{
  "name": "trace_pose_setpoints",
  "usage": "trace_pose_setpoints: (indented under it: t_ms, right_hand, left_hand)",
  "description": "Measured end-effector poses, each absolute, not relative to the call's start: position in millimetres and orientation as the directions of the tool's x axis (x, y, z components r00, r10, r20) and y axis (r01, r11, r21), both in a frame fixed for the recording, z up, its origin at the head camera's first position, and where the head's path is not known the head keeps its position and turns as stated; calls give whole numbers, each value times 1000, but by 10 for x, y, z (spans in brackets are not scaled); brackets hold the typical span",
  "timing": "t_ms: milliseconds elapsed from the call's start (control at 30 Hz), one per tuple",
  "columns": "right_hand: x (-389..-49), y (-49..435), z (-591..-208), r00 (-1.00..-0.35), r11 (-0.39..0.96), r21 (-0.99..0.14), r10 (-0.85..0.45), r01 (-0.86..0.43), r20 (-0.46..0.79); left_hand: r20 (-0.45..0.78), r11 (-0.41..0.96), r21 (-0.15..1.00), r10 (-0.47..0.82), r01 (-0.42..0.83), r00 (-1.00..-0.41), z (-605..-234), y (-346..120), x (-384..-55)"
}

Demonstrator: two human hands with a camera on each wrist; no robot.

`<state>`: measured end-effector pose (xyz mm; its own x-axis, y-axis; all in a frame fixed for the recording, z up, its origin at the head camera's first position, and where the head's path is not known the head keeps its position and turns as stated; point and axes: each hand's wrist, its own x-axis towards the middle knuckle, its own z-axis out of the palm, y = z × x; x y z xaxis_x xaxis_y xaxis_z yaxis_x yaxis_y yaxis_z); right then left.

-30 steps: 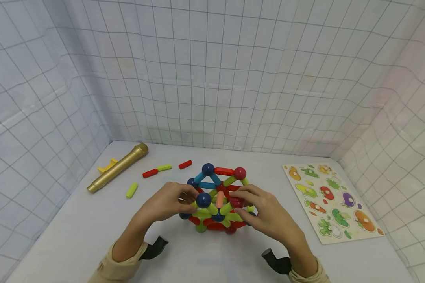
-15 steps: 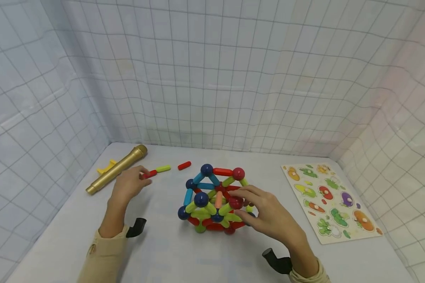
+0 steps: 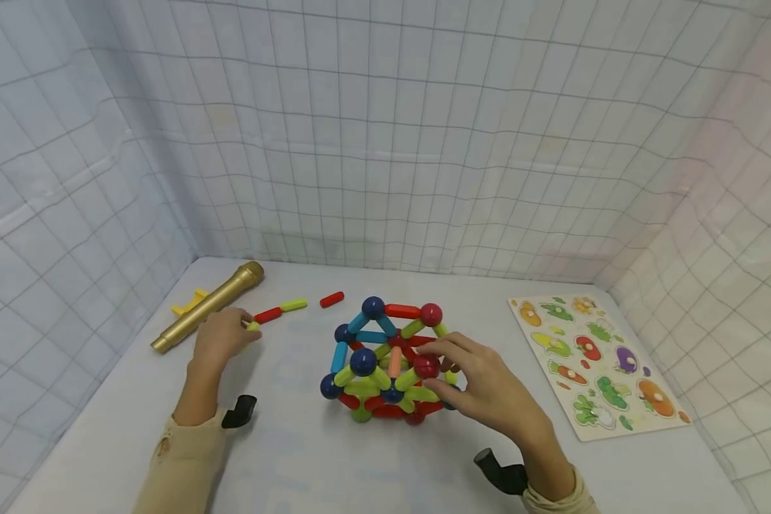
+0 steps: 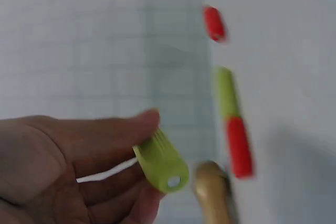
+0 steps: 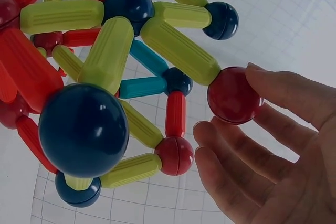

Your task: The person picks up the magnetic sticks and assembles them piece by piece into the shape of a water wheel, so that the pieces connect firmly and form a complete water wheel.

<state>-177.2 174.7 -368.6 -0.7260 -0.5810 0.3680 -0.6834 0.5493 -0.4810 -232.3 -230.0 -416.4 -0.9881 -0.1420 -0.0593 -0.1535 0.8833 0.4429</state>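
Note:
My left hand (image 3: pixel 221 335) is at the left of the table, beside the gold toy microphone (image 3: pixel 212 303). Its thumb and fingers pinch a ridged yellow-green magnetic stick (image 4: pixel 165 169), raised off the table in the left wrist view. Mid-table stands a frame of magnetic sticks and balls (image 3: pixel 363 362), in red, blue, green and orange. At the frame's right side my right hand (image 3: pixel 488 389) holds a red ball (image 5: pixel 233 95) between thumb and fingers. That ball joins the end of a yellow-green stick (image 5: pixel 181 51). Part of the frame is hidden behind the right hand.
A red stick (image 3: pixel 268 315) and a green stick (image 3: pixel 294 305) lie end to end near the left hand. Another red stick (image 3: pixel 331 299) lies farther right. A vegetable puzzle board (image 3: pixel 575 407) is at the right. Grid-patterned cloth walls (image 3: pixel 385 143) enclose the table.
My left hand has left the frame, moved leftward and picked up the loose yellow-green stick from the table. The right hand stays at the red ball.

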Motion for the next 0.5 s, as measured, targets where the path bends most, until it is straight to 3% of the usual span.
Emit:
trace_pose_setpoints:
  t_ms: [200,333,500]
  right_hand:
    - [-1763,1738,-3669,-729,554,-481,-581,-680,362]
    - [-1764,1741,-3662,-719,543,-479,-589,-690,368]
    - [-1772,1750,-3675,-709,531,-478,-595,-700,377]
  left_hand:
    - [252,656,720,57,226,-966,-3618,-1567,-1912]
    - [349,472,791,175,390,-921,-3494,-1165,-1674]
    - [389,363,800,292,478,-874,-3498,-905,-1583]
